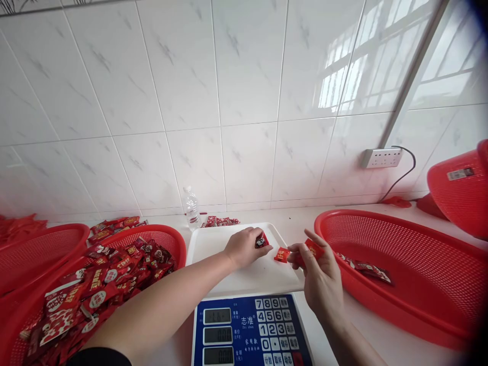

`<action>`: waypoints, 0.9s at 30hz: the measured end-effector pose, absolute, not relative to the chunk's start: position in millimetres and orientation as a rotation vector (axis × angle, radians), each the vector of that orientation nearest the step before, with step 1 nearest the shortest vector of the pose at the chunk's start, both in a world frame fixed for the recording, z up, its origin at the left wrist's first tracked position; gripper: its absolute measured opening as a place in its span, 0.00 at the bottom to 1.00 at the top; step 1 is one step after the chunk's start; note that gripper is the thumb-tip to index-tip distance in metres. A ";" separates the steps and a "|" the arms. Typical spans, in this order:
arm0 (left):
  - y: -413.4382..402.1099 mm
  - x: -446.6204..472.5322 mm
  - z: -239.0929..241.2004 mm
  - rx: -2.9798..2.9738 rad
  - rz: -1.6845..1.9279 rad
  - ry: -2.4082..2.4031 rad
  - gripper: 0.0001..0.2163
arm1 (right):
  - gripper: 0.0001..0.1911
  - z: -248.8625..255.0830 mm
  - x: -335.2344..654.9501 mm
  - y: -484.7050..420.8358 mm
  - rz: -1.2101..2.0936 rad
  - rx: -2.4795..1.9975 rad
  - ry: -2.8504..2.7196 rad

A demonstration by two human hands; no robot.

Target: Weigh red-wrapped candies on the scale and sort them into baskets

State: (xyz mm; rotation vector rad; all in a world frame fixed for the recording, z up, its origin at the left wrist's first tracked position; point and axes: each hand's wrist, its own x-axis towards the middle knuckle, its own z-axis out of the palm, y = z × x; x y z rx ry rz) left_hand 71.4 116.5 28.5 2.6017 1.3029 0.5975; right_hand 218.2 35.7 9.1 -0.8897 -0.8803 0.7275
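Note:
Over the white tray (213,264) of a weighing scale, my left hand (244,247) is closed around a dark red packet (261,240) that sticks out past the fingers. My right hand (319,274) pinches a bright red packet (313,249) above the tray's right edge, with one finger stretched out. Another small red packet (281,254) with yellow print is just left of the right fingertips; whether it touches them I cannot tell. Below the tray is the scale's blue panel (247,305) with number keys and displays.
At left, a red basket (179,244) is heaped with red packets (114,274); another red basket (72,234) stands beyond it. A red basket (427,244) at right holds a few packets (368,269). A clear bottle (191,208) stands behind the tray, near a wall socket strip (382,158) further right.

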 end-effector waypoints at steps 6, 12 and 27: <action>105.6 94.2 52.2 2.450 0.141 1.205 0.22 | 0.20 9.8 227.3 40.7 0.706 -0.872 -0.778; 97.7 116.5 60.4 2.697 -0.227 1.187 0.13 | 0.21 5.3 223.0 42.9 0.733 -0.880 -0.849; 82.0 -81.4 101.1 2.680 0.541 1.704 0.08 | 0.21 -3.2 218.9 34.9 0.492 -1.183 -1.211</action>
